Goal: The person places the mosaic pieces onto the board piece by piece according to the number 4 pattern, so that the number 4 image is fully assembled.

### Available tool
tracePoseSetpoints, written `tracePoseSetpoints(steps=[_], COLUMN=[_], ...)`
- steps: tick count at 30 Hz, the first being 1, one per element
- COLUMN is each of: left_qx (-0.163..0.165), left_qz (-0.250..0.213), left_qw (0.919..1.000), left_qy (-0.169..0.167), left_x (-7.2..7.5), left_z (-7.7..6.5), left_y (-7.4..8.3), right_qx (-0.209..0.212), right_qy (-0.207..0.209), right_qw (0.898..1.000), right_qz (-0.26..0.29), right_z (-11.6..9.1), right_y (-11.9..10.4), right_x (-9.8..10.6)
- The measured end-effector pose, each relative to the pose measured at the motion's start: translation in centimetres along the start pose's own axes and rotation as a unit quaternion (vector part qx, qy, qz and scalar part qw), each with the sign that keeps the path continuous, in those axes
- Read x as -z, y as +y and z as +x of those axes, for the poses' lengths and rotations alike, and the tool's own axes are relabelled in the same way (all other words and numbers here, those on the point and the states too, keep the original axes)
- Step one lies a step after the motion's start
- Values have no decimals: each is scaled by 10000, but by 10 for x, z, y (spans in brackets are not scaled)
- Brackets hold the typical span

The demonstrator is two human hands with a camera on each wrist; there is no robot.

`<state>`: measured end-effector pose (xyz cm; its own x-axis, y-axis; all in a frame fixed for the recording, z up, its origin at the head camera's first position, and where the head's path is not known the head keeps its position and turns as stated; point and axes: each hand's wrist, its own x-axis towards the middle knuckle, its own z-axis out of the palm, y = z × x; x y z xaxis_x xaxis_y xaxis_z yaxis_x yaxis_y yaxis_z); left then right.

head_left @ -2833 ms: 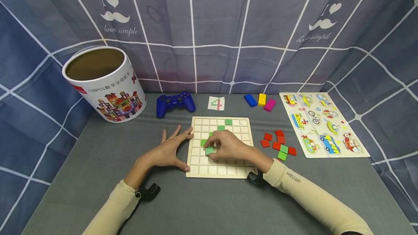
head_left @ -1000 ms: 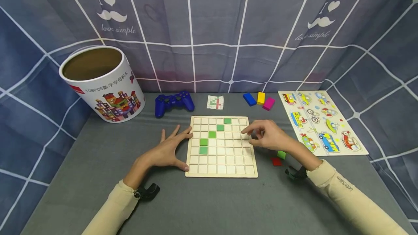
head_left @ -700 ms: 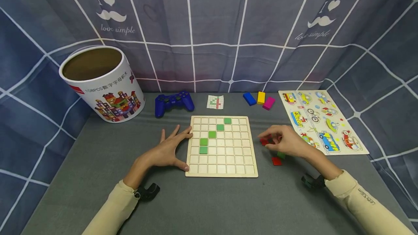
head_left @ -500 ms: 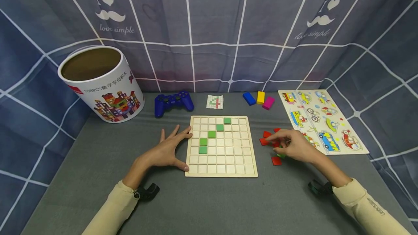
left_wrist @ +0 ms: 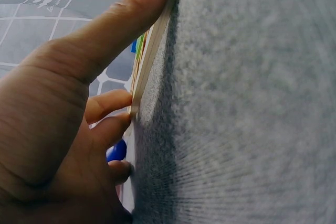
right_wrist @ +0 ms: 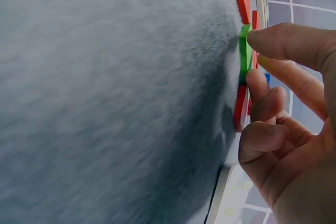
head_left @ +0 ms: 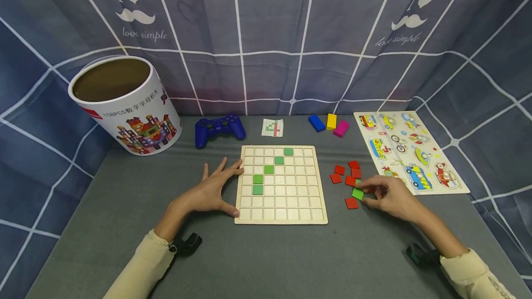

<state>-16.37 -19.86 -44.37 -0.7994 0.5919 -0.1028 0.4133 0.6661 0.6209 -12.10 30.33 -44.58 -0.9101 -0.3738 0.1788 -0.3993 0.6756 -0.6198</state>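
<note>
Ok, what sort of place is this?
Probably a curtained-off play table: a checked curtain hangs around its back and sides, and a wooden grid board and a picture board lie on it.

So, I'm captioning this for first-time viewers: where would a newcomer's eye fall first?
Probably on the big white tub at the back left, easily the bulkiest object. Next might come the green tiles stepping across the pale board in the middle, from upper right toward lower left. The right hand may follow, at a loose green tile beside bright red tiles, right of the board.
</note>
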Motion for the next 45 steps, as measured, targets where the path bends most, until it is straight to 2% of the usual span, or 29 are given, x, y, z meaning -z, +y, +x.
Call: tracePoseSetpoints(steps=[6, 11, 15, 23, 33, 45], left_qx=[8, 19, -3, -32, 2, 27], left_qz=[1, -3, -12, 54, 69, 36], left_qw=[10000, 10000, 10000, 10000, 10000, 10000], left_qy=[30, 36, 38, 56, 17, -39], left_x=[0, -2, -2, -1, 1, 1], left_z=[-1, -1, -1, -1, 1, 1], left_y=[-2, -4, -4, -2, -1, -1], right_qx=[35, 287, 375, 445, 140, 696], right_qy=[208, 355, 392, 409, 192, -241], right_qw=[9994, 9972, 9968, 9976, 9989, 9933], right_qz=[-283, -589, -595, -346, 406, 891], right_z=[-8, -3, -1, 3, 21, 66], right_y=[-2, -5, -5, -8, -24, -64], right_x=[-3, -9, -13, -16, -20, -55])
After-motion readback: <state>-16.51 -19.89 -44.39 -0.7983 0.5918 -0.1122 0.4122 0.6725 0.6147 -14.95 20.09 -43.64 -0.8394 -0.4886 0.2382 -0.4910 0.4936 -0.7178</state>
